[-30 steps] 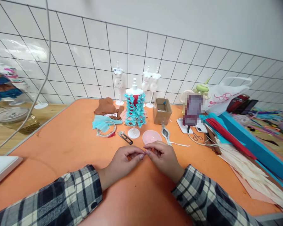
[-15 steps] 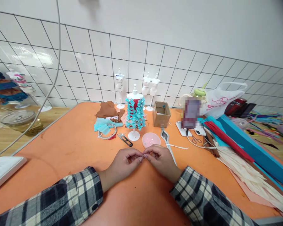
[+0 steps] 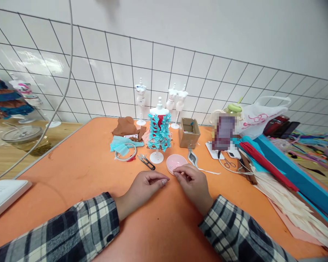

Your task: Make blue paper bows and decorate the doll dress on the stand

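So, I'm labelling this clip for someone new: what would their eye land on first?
Probably the dress form in ruffled turquoise and red, standing upright near the picture's centre on the orange table. Next, the left hand and right hand in front of it, the right one close to the pink dish. On the table's right side, a long red bundle stands out beside bright blue material.

i have the left hand (image 3: 144, 187) and right hand (image 3: 194, 185) over the orange table (image 3: 71, 171), not quite meeting, the right overlapping a pink dish (image 3: 176, 160) in my head view. i can't tell whether either pinches anything. snips (image 3: 147, 162) lie just beyond; a small mannequin (image 3: 159, 110) wears a turquoise-ruffled dress (image 3: 160, 133) near a cardboard box (image 3: 190, 140).
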`<control>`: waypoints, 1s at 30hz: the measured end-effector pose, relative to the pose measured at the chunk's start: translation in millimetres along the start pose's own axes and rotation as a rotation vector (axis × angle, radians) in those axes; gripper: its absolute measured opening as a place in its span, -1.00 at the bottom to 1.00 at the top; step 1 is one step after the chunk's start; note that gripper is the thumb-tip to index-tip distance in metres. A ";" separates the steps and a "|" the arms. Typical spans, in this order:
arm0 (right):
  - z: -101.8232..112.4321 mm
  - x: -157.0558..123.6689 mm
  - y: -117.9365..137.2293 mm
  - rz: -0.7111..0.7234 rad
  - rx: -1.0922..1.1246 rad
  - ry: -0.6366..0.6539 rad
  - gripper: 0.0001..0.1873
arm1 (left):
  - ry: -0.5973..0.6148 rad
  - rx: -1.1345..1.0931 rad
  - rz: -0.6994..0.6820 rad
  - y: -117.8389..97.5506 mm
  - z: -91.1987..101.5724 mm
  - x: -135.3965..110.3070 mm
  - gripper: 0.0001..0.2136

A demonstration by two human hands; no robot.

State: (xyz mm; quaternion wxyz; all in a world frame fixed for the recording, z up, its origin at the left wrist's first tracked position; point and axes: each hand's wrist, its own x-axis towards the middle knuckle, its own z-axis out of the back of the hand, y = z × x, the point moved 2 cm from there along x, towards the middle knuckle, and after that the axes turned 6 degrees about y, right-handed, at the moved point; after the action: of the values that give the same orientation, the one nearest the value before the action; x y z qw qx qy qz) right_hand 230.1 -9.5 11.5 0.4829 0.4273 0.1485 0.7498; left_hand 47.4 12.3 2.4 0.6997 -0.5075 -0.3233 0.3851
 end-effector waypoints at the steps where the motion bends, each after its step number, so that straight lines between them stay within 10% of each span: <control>1: 0.5 -0.3 -0.3 0.010 -0.019 -0.032 -0.88 | 0.010 0.004 -0.004 0.0 -0.4 -0.6 -0.82; 30: -11.0 -3.9 5.9 0.036 0.087 0.125 -0.92 | -0.074 0.097 -0.089 -4.5 -0.8 -2.6 -0.84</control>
State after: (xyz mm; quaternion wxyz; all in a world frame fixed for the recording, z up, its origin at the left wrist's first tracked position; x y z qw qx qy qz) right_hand 218.6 -13.7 6.8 0.4401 0.4030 0.2031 0.7763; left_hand 47.8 8.8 6.4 0.7274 -0.4438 -0.3521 0.3872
